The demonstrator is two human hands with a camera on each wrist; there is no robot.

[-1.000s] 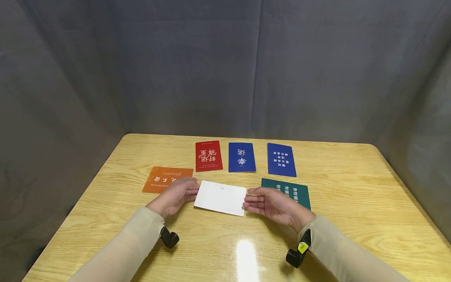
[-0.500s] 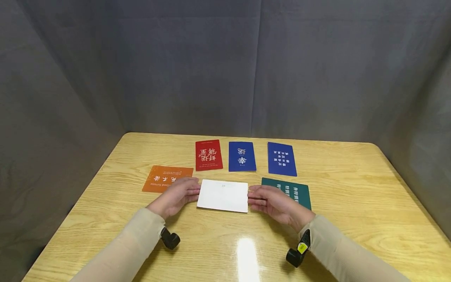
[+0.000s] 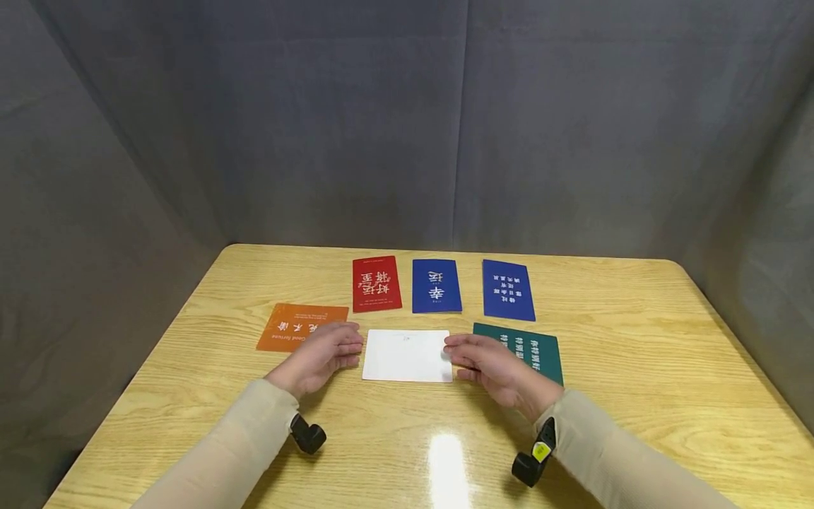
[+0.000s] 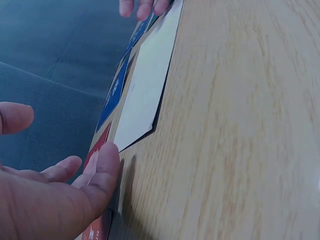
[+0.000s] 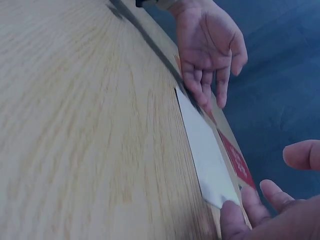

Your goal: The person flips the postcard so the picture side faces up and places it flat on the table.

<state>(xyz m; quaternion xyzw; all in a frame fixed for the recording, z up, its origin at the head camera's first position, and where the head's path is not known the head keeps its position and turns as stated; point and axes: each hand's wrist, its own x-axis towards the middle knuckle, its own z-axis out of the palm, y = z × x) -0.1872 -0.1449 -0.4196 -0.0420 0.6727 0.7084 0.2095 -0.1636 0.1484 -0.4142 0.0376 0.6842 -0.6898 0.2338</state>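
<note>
A white card [image 3: 408, 355] lies blank side up on the wooden table, its long edges running left to right. Just off its left edge is my left hand [image 3: 318, 358], fingers extended and thumb raised, with a narrow gap between them in the head view. At the card's other end, my right hand [image 3: 499, 367] has its fingertips right at the edge, one overlapping the corner. The right wrist view shows those fingertips [image 5: 232, 217] beside the near end of the card. Neither hand grips anything.
Behind the white card lie a red card [image 3: 377, 284], a blue card [image 3: 436, 286] and another blue card [image 3: 508, 290]. An orange card [image 3: 289, 329] is partly behind my left hand, a green card [image 3: 534, 353] partly behind my right. A grey curtain [image 3: 343, 127] rises behind the table.
The white card has shifted slightly right and turned from slanted to nearly square. My left hand has come away from its edge; my right fingertips now overlap its right end.
</note>
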